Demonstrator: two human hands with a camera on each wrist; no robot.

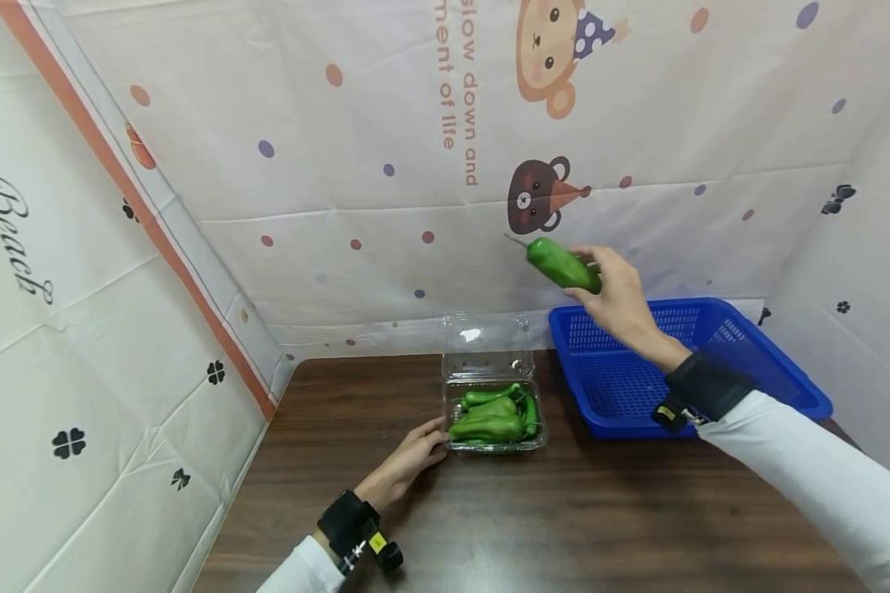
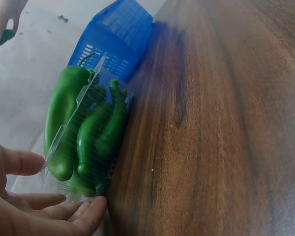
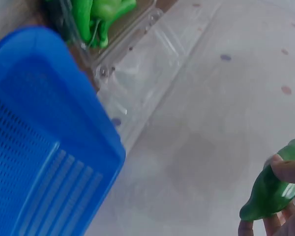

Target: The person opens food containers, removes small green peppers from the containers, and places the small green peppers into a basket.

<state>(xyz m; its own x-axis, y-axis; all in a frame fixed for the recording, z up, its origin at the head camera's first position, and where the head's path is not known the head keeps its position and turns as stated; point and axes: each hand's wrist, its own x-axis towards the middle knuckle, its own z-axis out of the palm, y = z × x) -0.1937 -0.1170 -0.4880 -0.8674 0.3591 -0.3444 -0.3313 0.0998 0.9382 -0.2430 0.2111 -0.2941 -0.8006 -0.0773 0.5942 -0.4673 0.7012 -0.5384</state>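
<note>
My right hand (image 1: 614, 295) grips a long green pepper (image 1: 561, 263) in the air, its thin stem pointing left. In the right wrist view, thumb and fingers wrap the pepper (image 3: 273, 191). On the table, a clear plastic clamshell box (image 1: 495, 445) stands with its lid (image 1: 488, 342) raised at the back. Several green peppers (image 1: 489, 420) lie in it. My left hand (image 1: 414, 455) touches the box's left side. In the left wrist view, its thumb is at the rim and its loosely extended fingers (image 2: 91, 216) lie lower, against the box's end.
A blue perforated plastic basket (image 1: 719, 403) stands right of the box, below my right forearm. The brown wooden table (image 1: 534, 519) meets a printed cloth backdrop (image 1: 386, 272) at the back and left.
</note>
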